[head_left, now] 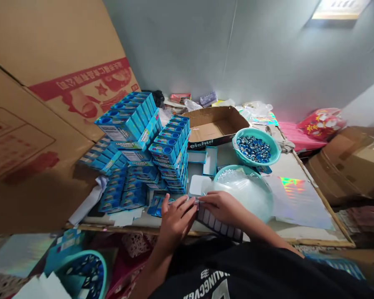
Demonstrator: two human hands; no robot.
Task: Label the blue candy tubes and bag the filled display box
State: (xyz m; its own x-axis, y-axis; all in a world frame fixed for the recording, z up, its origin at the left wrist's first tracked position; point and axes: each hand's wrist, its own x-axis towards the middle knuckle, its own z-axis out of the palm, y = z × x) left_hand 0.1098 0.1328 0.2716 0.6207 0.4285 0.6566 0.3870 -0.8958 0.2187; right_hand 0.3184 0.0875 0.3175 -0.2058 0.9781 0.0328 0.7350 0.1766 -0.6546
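A dark strip with pale cells (216, 223) is placed beneath the right hand (223, 206), angled rightward and toward the body from the grip. The thumb of the left hand (177, 218) is held apart; its fingertips are met by the right hand's bunched ones, and whether anything is pinched there cannot be told. Three turquoise basins are counted: right of the grip, one (229, 168), its white pieces (229, 176) partly covered by clear plastic (244, 193); beyond that, another (276, 153), filled with shiny blue pieces (254, 149); low on the left, a third (104, 268), similarly loaded. Beyond the grip, two shallow trays (210, 162) and one open carton (218, 128) are seen.
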